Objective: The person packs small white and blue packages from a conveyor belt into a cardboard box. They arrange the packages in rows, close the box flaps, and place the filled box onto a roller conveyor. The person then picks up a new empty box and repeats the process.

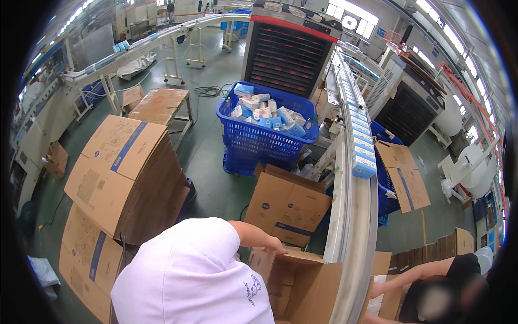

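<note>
My left arm, in a white sleeve, reaches from the lower edge toward an open cardboard box point(313, 294) beside the conveyor. My left hand point(272, 246) is closed over the box's far upper edge, near a raised flap. Part of the box's inside shows, and I make out no goods in it. The sleeve and shirt cover the box's near left side. My right hand is out of sight.
Blue-and-white packs point(364, 154) line the conveyor point(350, 232) at right. A blue basket point(264, 135) of similar packs stands ahead; another open carton point(288, 208) is nearer. Flattened cartons point(113, 167) are stacked left. Across the conveyor, a co-worker's arm point(415, 274) reaches to a box.
</note>
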Tool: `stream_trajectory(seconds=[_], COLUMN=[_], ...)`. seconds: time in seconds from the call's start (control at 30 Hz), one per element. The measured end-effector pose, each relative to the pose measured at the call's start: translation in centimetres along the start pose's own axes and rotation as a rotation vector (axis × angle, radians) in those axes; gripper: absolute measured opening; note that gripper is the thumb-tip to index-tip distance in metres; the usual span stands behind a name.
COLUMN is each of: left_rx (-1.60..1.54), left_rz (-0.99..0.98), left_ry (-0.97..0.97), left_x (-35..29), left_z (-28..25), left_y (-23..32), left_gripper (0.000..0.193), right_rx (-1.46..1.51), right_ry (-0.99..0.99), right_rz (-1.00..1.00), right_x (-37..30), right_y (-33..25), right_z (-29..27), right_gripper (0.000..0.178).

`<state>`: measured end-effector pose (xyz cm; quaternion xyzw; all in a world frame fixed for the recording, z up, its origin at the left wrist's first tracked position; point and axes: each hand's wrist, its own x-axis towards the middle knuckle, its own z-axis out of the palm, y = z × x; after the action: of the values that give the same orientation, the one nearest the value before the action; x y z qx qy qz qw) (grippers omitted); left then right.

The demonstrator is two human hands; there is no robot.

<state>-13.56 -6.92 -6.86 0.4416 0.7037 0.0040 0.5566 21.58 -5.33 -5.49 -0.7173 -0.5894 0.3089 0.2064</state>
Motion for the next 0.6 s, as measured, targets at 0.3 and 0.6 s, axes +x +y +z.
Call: stream_trajectory(seconds=[0.3,0.6], left_rx=[-0.003,0.181], left_rz=[0.029,0.067], left_ry=[0.034,0.01], left_x=[-2.6,-3.3], left_z=[-0.4,-0.4], left_y=[1.1,0.6], left_gripper=[0.052,0.079], right_rx=[0.007,0.096], right_ry=[0.002,0.084], right_rz=[0.012,0.148], right_x=[0.2,-2.0], right_y=[0.7,7.0], right_z=[-0.1,-2.7], right_gripper=[0.053,0.056])
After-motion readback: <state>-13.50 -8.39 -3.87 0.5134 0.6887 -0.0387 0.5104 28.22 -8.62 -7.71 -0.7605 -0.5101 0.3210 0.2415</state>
